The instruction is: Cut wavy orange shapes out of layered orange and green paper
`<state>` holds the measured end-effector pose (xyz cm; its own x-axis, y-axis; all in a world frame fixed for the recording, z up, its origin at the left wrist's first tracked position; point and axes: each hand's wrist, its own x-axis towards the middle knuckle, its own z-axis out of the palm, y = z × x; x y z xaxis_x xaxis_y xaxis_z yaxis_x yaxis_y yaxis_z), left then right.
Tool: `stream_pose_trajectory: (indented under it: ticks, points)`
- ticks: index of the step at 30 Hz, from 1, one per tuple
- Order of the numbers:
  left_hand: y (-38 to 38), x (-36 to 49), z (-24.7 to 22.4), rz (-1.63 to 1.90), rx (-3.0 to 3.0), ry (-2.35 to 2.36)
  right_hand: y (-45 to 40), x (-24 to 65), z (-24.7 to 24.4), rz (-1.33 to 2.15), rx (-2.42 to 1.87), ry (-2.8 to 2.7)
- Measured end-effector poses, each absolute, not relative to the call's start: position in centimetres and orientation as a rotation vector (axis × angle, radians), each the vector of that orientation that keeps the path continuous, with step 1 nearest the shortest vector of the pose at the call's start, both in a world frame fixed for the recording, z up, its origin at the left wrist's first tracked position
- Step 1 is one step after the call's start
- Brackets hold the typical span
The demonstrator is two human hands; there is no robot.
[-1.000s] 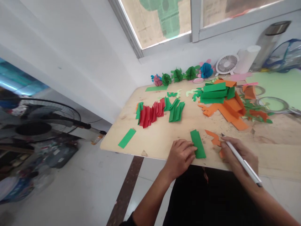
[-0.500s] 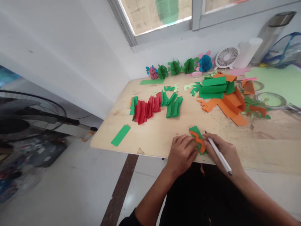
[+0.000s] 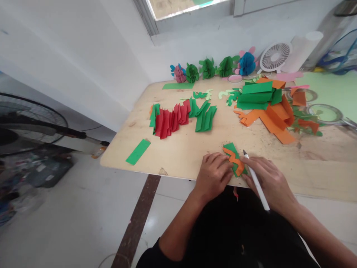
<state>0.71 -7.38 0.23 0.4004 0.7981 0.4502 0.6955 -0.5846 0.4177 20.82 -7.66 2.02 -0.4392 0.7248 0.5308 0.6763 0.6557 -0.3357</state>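
Note:
On the table's front edge lies a green paper strip (image 3: 230, 146) with a wavy orange paper cutout (image 3: 237, 169) on top of it. My left hand (image 3: 213, 173) is closed, its fingertips pressing the left side of these papers. My right hand (image 3: 275, 184) is closed around a white marker (image 3: 258, 188), whose dark tip points up and away from me, off the paper. Its fingertips also touch the right edge of the papers. Some of the fingertips are hidden against the papers.
Folded red paper (image 3: 167, 121) and folded green paper (image 3: 206, 118) lie mid-table; a single green strip (image 3: 138, 152) is at left. Green and orange paper (image 3: 276, 119) is piled at right near tape rolls (image 3: 326, 112). Paper figures (image 3: 208, 69) and a small fan (image 3: 276, 57) line the wall.
My view has shifted slightly. My right hand has turned its fingers on the papers' right edge, and the marker is tilted more steeply. My left hand stays at the papers' left side.

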Motion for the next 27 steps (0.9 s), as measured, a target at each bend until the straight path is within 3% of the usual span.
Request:
stream_pose_trajectory:
  ticks: [15, 27]
  points:
    - [-6.8, 0.7, 0.5, 1.056, 2.307, 1.391, -7.3, 20.5, 1.1, 0.049, -1.035, -2.318]
    - [-6.1, 0.9, 0.4, 0.952, 2.43, 1.461, -7.4, 20.4, 1.4, 0.052, -1.022, -2.316]
